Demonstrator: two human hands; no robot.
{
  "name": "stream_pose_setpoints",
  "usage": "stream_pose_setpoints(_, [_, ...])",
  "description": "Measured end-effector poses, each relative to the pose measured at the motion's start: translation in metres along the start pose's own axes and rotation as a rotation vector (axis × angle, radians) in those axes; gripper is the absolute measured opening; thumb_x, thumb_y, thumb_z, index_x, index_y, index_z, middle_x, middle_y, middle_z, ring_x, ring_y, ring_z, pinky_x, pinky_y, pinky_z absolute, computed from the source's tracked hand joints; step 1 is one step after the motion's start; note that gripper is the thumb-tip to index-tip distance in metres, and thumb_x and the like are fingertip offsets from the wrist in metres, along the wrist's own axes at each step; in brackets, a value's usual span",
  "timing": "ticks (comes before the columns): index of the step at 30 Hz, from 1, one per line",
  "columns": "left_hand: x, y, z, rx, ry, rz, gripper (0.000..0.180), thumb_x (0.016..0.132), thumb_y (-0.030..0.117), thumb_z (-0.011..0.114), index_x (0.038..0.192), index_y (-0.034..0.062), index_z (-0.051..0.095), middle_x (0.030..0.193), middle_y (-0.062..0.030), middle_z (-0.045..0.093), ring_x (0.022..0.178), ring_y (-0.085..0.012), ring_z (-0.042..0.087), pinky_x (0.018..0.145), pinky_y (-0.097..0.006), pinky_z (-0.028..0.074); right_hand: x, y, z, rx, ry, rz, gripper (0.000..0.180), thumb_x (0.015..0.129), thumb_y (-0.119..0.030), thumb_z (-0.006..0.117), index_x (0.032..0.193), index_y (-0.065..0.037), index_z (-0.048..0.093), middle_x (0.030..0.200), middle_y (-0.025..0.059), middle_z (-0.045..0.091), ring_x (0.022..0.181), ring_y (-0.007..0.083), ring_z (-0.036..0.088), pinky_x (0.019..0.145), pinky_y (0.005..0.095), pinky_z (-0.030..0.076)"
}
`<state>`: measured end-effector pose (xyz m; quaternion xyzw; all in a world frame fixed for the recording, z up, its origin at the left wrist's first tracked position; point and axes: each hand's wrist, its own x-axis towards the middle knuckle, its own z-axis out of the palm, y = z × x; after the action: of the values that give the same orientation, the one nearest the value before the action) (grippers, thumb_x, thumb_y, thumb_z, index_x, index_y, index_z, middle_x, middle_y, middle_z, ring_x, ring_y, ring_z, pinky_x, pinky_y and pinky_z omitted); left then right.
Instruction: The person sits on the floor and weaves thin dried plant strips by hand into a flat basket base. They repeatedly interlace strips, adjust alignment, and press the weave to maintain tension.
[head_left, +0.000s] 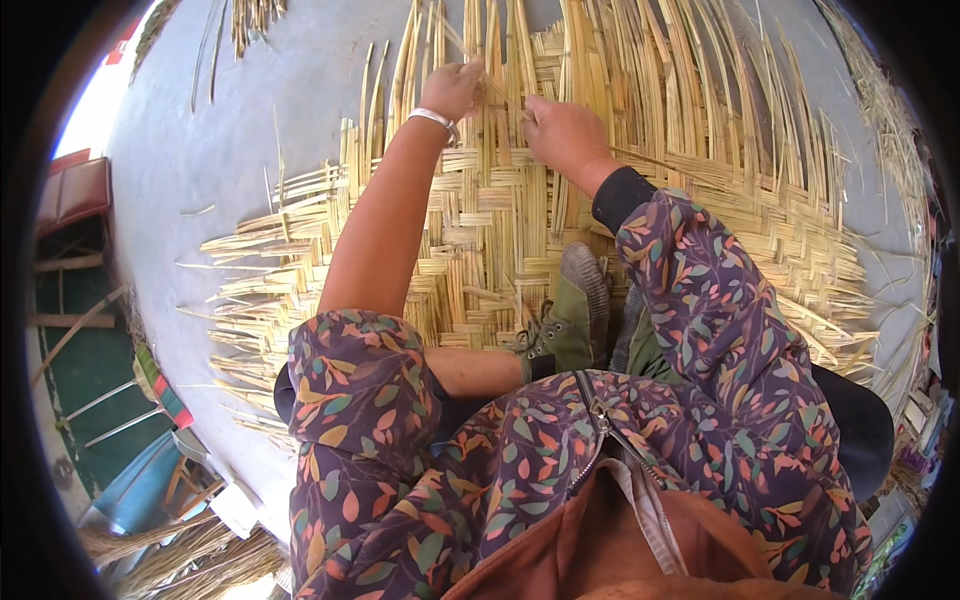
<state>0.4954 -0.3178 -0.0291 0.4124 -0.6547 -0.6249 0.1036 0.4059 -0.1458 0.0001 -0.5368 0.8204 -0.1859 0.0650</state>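
A partly woven mat of split yellow reed strips lies beneath me. Its long loose ends fan out at the far side. My left hand, with a silver bangle at the wrist, is closed in a pinch over these far strips, its fingertips a little blurred. Close by on the right, my right hand is closed, thumb uppermost. A thin pale reed strip slants between the two hands, and both appear to grip it. The right palm and most of its fingers are hidden from view.
My green canvas shoe rests on the mat. Grey floor surrounds it. Loose reeds lie at the far left, and a straw heap lines the right edge. Bundled stalks and a dark green panel are at left.
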Motion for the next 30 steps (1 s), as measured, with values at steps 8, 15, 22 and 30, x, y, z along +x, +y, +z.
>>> stream_pose_setpoints(8, [-0.008,-0.001,0.000,0.412,-0.052,-0.040,0.033,0.078,0.026,0.070,0.092,-0.0033,0.063,0.081,-0.0087,0.064,0.067,-0.0140,0.064,0.053,-0.022,0.052,0.000,0.001,0.009,0.020,0.011,0.076,0.013,0.079,-0.019,0.053,0.083,-0.008,0.059,0.073,0.0178,0.062,0.071,0.0379,0.060,0.064,0.0494,0.047])
stream_pose_setpoints(15, [-0.002,-0.019,-0.004,0.623,0.136,-0.039,0.027,0.078,0.026,0.067,0.081,-0.0006,0.064,0.075,-0.0129,0.063,0.063,-0.0219,0.063,0.060,-0.031,0.052,0.000,-0.003,0.019,0.064,0.031,0.063,0.014,0.078,-0.020,0.054,0.084,-0.008,0.059,0.071,0.0172,0.061,0.069,0.0376,0.060,0.062,0.0491,0.047])
stream_pose_setpoints(22, [-0.003,-0.031,0.010,0.847,0.385,0.425,0.023,0.079,0.021,0.060,0.092,0.0018,0.064,0.089,-0.0140,0.066,0.078,-0.0263,0.064,0.073,-0.035,0.050,-0.001,0.004,0.018,0.085,0.091,0.066,0.017,0.082,-0.025,0.056,0.080,-0.009,0.057,0.064,0.0139,0.058,0.062,0.0356,0.057,0.057,0.0466,0.044])
stream_pose_setpoints(30, [0.003,-0.017,0.015,0.639,-0.151,0.116,0.030,0.081,0.020,0.062,0.097,-0.0051,0.061,0.080,-0.0121,0.065,0.066,-0.0183,0.065,0.056,-0.028,0.054,-0.005,0.005,0.020,0.170,0.121,0.060,0.018,0.081,-0.025,0.057,0.078,-0.008,0.055,0.065,0.0134,0.058,0.062,0.0346,0.056,0.056,0.0439,0.044])
